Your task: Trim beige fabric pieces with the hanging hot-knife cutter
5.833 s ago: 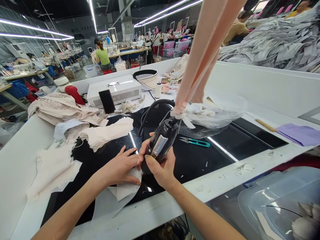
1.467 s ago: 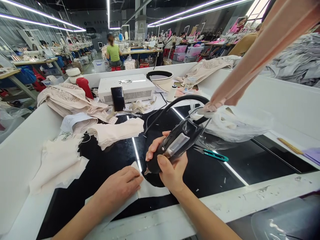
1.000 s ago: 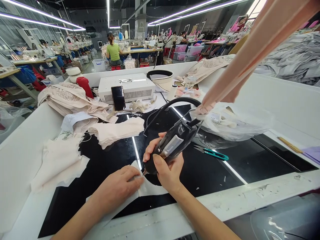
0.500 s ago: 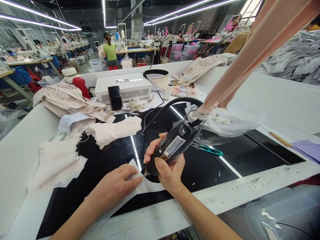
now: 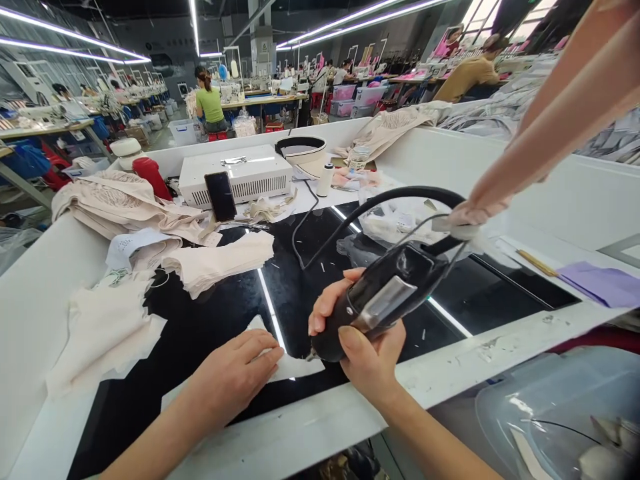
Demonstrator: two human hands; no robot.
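My right hand (image 5: 373, 357) is wrapped around a black corded hand tool (image 5: 367, 307) with a silver metal lever on its side. The tool's narrow metal tip points down left and rests at the right end of a white fabric piece (image 5: 295, 368). My left hand (image 5: 233, 373) lies palm down on that piece, fingers extended over it, covering much of it. A black cable loops from the tool's rear, where a twisted peach cloth strip (image 5: 545, 147) is tied and runs up right. Left of the hands is a stack of cream fabric pieces (image 5: 225, 260).
A white vented box (image 5: 235, 177), a phone (image 5: 220, 197), a thread spool (image 5: 325, 180) and a round fabric-lined container (image 5: 303, 160) stand at the back. A clear plastic bag (image 5: 395, 223) lies behind the tool. Purple cloth (image 5: 597, 283) is at right. White walls border the black tabletop (image 5: 200, 333).
The tool and my right hand have moved right along the white fabric, with the tip farther from my left hand. The tool now hides the teal snips. The camera view has shifted slightly.
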